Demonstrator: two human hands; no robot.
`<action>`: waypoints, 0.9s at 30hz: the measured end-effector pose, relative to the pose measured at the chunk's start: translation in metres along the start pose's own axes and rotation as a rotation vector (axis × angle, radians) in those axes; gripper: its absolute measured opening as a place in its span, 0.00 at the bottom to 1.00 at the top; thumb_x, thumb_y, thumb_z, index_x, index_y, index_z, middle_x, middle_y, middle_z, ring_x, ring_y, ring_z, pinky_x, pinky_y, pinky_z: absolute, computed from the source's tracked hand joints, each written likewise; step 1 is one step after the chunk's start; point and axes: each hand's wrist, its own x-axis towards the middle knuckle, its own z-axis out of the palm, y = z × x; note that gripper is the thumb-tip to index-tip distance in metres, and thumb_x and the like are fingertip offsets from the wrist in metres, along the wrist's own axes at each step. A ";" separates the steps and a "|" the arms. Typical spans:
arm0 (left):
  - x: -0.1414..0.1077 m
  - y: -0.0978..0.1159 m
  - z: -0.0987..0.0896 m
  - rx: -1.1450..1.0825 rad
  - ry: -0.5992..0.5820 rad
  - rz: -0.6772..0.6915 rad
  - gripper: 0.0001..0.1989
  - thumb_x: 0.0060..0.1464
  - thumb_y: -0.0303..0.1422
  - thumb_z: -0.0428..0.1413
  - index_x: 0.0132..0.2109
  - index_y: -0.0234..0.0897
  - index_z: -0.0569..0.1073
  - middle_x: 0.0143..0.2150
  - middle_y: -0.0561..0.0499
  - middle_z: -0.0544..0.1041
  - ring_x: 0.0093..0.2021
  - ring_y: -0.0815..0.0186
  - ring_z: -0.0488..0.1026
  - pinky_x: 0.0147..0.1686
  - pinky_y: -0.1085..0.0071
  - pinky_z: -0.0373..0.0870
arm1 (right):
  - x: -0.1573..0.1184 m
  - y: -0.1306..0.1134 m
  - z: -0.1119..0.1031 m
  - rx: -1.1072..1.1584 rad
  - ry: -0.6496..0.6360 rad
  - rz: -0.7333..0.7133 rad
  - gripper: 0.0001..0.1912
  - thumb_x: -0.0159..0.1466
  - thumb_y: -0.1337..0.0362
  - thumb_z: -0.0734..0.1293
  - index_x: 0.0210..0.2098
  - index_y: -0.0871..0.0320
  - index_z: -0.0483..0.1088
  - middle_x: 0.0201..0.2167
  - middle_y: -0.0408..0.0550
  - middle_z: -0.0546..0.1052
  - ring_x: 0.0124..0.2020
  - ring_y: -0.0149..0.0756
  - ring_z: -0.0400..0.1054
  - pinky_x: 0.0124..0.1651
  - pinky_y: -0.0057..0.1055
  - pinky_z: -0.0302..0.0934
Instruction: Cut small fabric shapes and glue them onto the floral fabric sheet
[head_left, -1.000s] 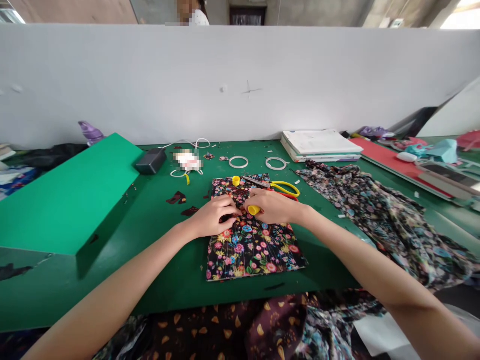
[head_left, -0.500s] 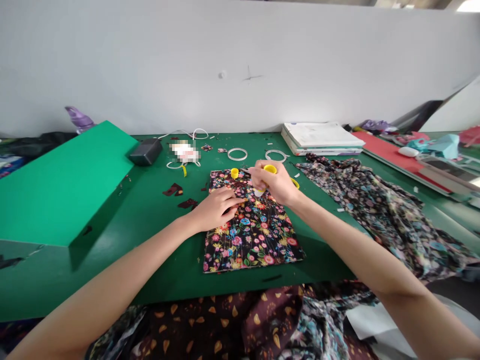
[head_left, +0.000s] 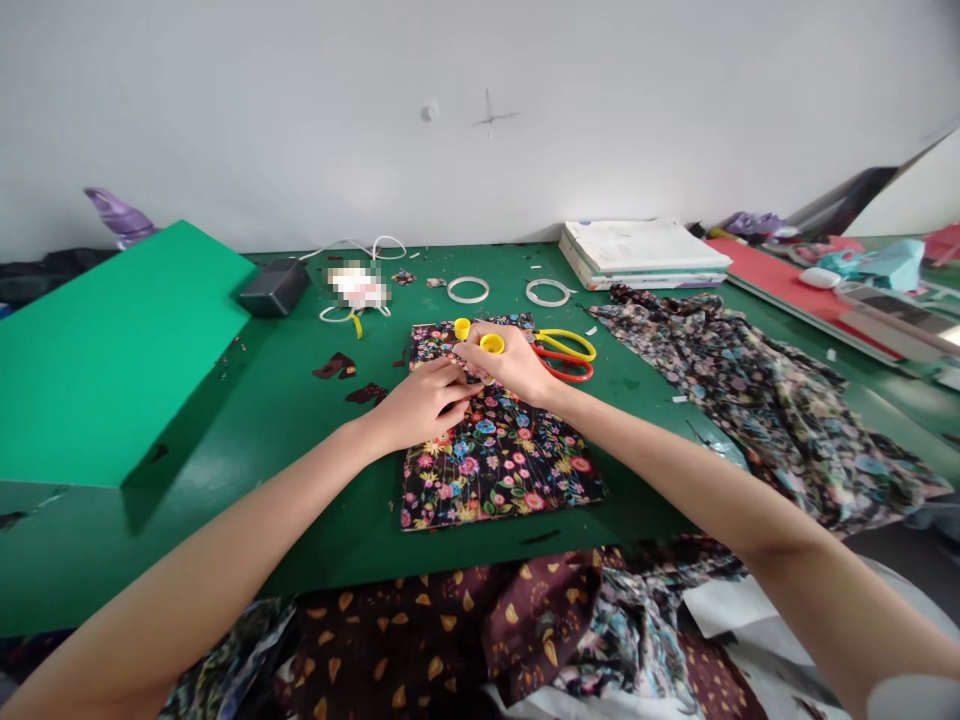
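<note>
A flat rectangular piece (head_left: pixel 499 475) covered in black floral fabric lies in front of me. My left hand (head_left: pixel 424 405) rests on its left half, fingers stretched out and lying on the cloth. My right hand (head_left: pixel 514 365) is closed round a small glue stick (head_left: pixel 492 344), its yellow end facing up and its white end low by my left fingertips. Whether that end touches the cloth cannot be made out. A yellow cap (head_left: pixel 462 327) stands at the far edge of the floral piece. Just right of my right hand lie scissors (head_left: pixel 570 347) with yellow and red handles.
Two white rings (head_left: pixel 468 290) lie behind the floral piece. Dark fabric scraps (head_left: pixel 335 366) are on the left, near a black box (head_left: pixel 275 289) and a green board (head_left: pixel 120 370). Books (head_left: pixel 645 255) and crumpled floral cloth (head_left: pixel 712 370) occupy the right side.
My right hand has moved left and down with the glue stick, close to my left fingers. The scissors' handles show more now. The view has shifted slightly.
</note>
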 end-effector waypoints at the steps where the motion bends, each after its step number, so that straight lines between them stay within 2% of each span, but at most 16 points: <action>1: 0.000 0.000 0.000 0.002 0.002 0.004 0.17 0.66 0.31 0.49 0.53 0.37 0.80 0.45 0.42 0.80 0.54 0.51 0.73 0.57 0.49 0.71 | 0.000 0.001 0.000 -0.019 -0.002 -0.007 0.16 0.71 0.56 0.67 0.53 0.60 0.71 0.49 0.51 0.76 0.44 0.38 0.74 0.46 0.41 0.72; 4: 0.001 0.001 0.000 0.005 0.011 0.011 0.16 0.66 0.30 0.49 0.53 0.37 0.80 0.50 0.42 0.80 0.57 0.51 0.72 0.59 0.49 0.70 | -0.001 0.002 0.002 -0.082 -0.018 -0.026 0.16 0.70 0.57 0.67 0.53 0.60 0.71 0.49 0.51 0.76 0.45 0.38 0.74 0.47 0.41 0.72; 6: 0.001 0.002 0.000 0.004 0.015 0.008 0.15 0.65 0.30 0.50 0.50 0.38 0.81 0.50 0.42 0.80 0.58 0.51 0.72 0.59 0.49 0.70 | 0.000 0.001 0.003 -0.124 -0.045 -0.034 0.16 0.70 0.57 0.67 0.52 0.60 0.71 0.49 0.51 0.76 0.45 0.38 0.74 0.47 0.41 0.72; 10: 0.003 0.002 0.000 -0.001 0.000 0.007 0.13 0.64 0.28 0.52 0.39 0.36 0.82 0.40 0.43 0.81 0.49 0.52 0.76 0.52 0.51 0.74 | 0.003 -0.004 0.004 -0.202 -0.120 -0.043 0.16 0.70 0.57 0.67 0.52 0.60 0.71 0.49 0.51 0.76 0.45 0.38 0.74 0.47 0.41 0.72; 12: 0.004 0.002 0.000 0.002 -0.005 0.008 0.13 0.63 0.28 0.52 0.36 0.35 0.81 0.37 0.43 0.81 0.46 0.52 0.76 0.50 0.51 0.75 | 0.004 -0.005 0.003 -0.231 -0.139 -0.047 0.16 0.70 0.57 0.67 0.52 0.60 0.71 0.48 0.51 0.76 0.44 0.38 0.74 0.47 0.41 0.72; 16: 0.003 0.002 0.001 0.024 0.011 0.009 0.14 0.64 0.29 0.50 0.48 0.35 0.81 0.43 0.42 0.81 0.51 0.52 0.75 0.54 0.50 0.73 | 0.003 -0.007 -0.007 -0.256 -0.086 -0.059 0.15 0.70 0.57 0.67 0.51 0.60 0.72 0.47 0.50 0.77 0.43 0.37 0.74 0.47 0.40 0.72; 19: 0.002 0.002 0.002 0.040 0.021 0.000 0.17 0.65 0.30 0.49 0.54 0.35 0.79 0.40 0.43 0.80 0.50 0.53 0.75 0.52 0.51 0.74 | 0.002 -0.007 -0.012 -0.237 -0.031 -0.064 0.15 0.71 0.56 0.66 0.50 0.60 0.72 0.46 0.50 0.77 0.42 0.36 0.74 0.45 0.39 0.72; 21: 0.002 0.002 0.002 0.037 0.023 0.004 0.17 0.65 0.30 0.49 0.53 0.35 0.80 0.40 0.43 0.80 0.50 0.53 0.75 0.52 0.52 0.74 | 0.001 -0.006 -0.010 -0.217 -0.027 -0.065 0.15 0.71 0.56 0.66 0.50 0.61 0.72 0.45 0.49 0.77 0.41 0.35 0.74 0.44 0.38 0.72; 24: 0.003 0.002 0.002 0.016 0.023 0.014 0.15 0.65 0.28 0.50 0.50 0.37 0.81 0.45 0.43 0.81 0.54 0.52 0.74 0.57 0.51 0.72 | 0.001 -0.003 -0.002 -0.197 -0.053 -0.074 0.14 0.71 0.57 0.66 0.49 0.61 0.72 0.44 0.49 0.77 0.41 0.35 0.74 0.44 0.38 0.72; 27: 0.003 0.001 0.003 -0.003 0.022 0.010 0.13 0.64 0.27 0.51 0.45 0.37 0.82 0.43 0.44 0.82 0.54 0.52 0.75 0.57 0.51 0.71 | 0.001 0.000 0.003 -0.189 -0.087 -0.081 0.14 0.70 0.57 0.67 0.50 0.61 0.72 0.46 0.49 0.77 0.42 0.36 0.74 0.45 0.39 0.72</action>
